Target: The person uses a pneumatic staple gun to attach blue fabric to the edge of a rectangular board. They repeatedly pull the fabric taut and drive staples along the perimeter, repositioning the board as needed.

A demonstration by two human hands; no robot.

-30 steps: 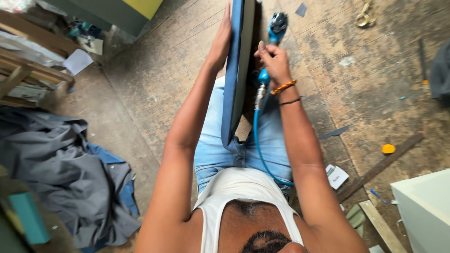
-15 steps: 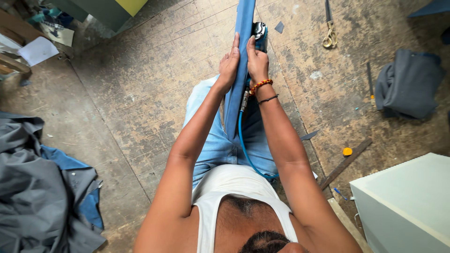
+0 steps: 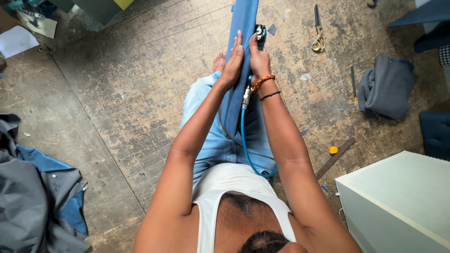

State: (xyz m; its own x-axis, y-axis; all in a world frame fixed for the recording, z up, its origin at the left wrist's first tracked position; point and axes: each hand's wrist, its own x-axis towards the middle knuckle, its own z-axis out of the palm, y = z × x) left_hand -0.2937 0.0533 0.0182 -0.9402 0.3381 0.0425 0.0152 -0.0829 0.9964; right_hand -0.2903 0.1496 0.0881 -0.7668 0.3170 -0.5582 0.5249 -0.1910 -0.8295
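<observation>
A long blue fabric-covered panel (image 3: 243,28) stands on its edge between my knees and runs away from me across the floor. My left hand (image 3: 233,63) presses flat against its left face, fingers together and pointing forward. My right hand (image 3: 259,58) grips a black air-powered stapler (image 3: 260,33) held against the panel's right side. A blue air hose (image 3: 246,140) runs from the tool's metal fitting back over my jeans. Orange and black bands circle my right wrist.
Scissors (image 3: 318,35) lie on the worn floor at the upper right. A grey folded cloth (image 3: 384,89) is farther right. A white box (image 3: 398,201) stands at the lower right, a yellow tape measure (image 3: 333,150) near it. Grey and blue fabric (image 3: 33,201) is heaped lower left.
The view has swung left and down. The panel has turned more upright on its edge. Both hands have drawn closer together along it, the right still on the stapler.
</observation>
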